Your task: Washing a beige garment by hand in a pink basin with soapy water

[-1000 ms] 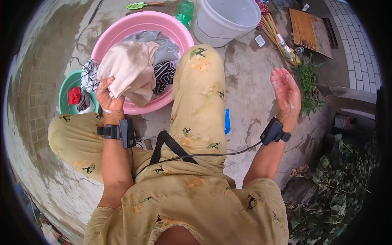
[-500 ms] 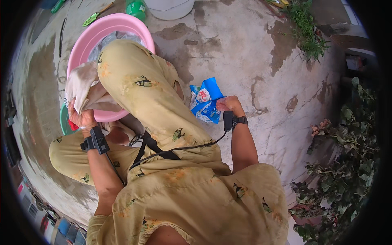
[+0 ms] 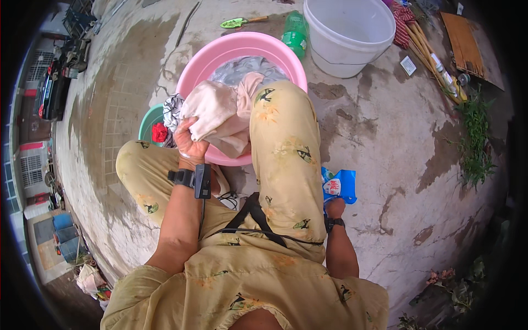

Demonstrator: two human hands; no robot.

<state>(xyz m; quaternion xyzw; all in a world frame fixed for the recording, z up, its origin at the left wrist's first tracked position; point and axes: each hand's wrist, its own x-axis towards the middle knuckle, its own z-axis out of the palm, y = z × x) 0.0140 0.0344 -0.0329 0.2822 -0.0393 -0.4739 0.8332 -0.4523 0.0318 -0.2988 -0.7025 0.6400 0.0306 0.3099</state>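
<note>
My left hand (image 3: 190, 142) is closed on a pale pink cloth (image 3: 212, 107), its fingers gripping the lower left edge. The cloth drapes over the near rim of a pink basin (image 3: 193, 65), where grey wet fabric (image 3: 247, 69) lies in water. Beside my right thigh, my right hand (image 3: 334, 208) is at the near edge of a blue plastic bag (image 3: 345, 184) on the ground. Its fingers are hidden from view, so their hold on the bag does not show. Each wrist carries a black strapped device.
A green basin (image 3: 146, 129) with a red cloth (image 3: 159, 132) and a patterned cloth (image 3: 172, 110) sits left of the pink one. Beyond are a green bottle (image 3: 295, 34), a white bucket (image 3: 352, 41), a small trowel (image 3: 235, 22) and wooden poles (image 3: 432, 58). Plants grow at right.
The view has swung, so the basins now sit nearer the middle and the bucket shows more fully. My left hand still grips the pink cloth. My right hand stays by the blue bag.
</note>
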